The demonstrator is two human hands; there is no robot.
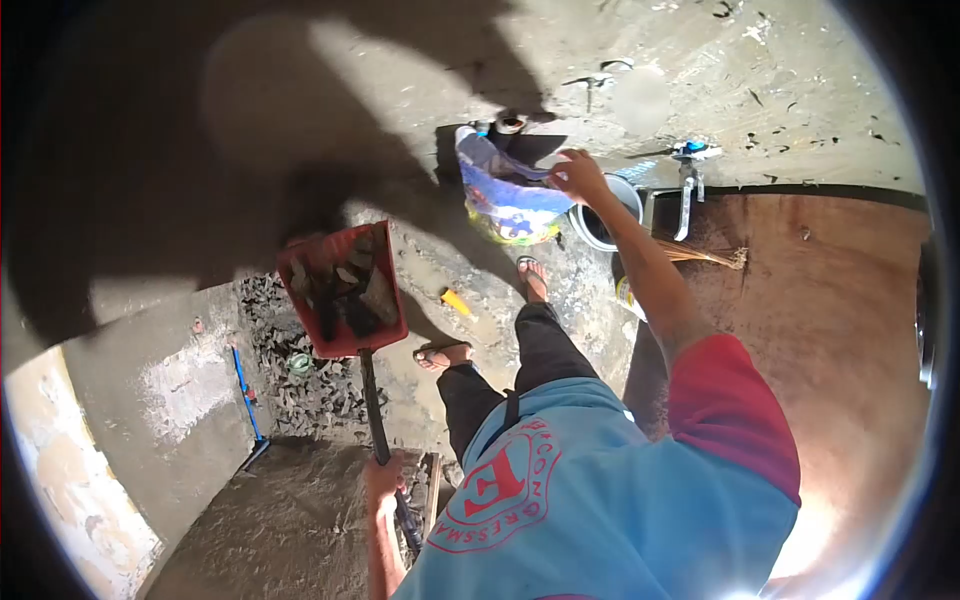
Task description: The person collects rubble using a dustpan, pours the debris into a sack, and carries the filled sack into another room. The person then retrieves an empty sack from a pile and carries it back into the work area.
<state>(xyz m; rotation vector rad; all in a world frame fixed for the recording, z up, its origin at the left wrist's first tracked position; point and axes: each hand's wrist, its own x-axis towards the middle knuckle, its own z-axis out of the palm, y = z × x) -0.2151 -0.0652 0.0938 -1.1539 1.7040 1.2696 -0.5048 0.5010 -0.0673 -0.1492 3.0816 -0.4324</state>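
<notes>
My left hand (384, 478) is wrapped round the long dark handle (374, 405) of a red dustpan (400, 325). The pan is held off the floor and carries dark, flat scraps of debris (345, 290). On the other side, my right arm reaches out and my right hand (580, 178) pinches the rim of a blue and white printed plastic bag (520, 205). The bag stands upright on the floor by the wall, its mouth partly open; what is inside cannot be made out.
A pale bucket (597, 232) stands beside the bag, below a wall tap (688, 190). Thin broom sticks (700, 252) lie near a brown board (820, 300). Scraps (290, 385) cover the floor at left, near a blue-handled tool (243, 390). A yellow piece (456, 302) lies between.
</notes>
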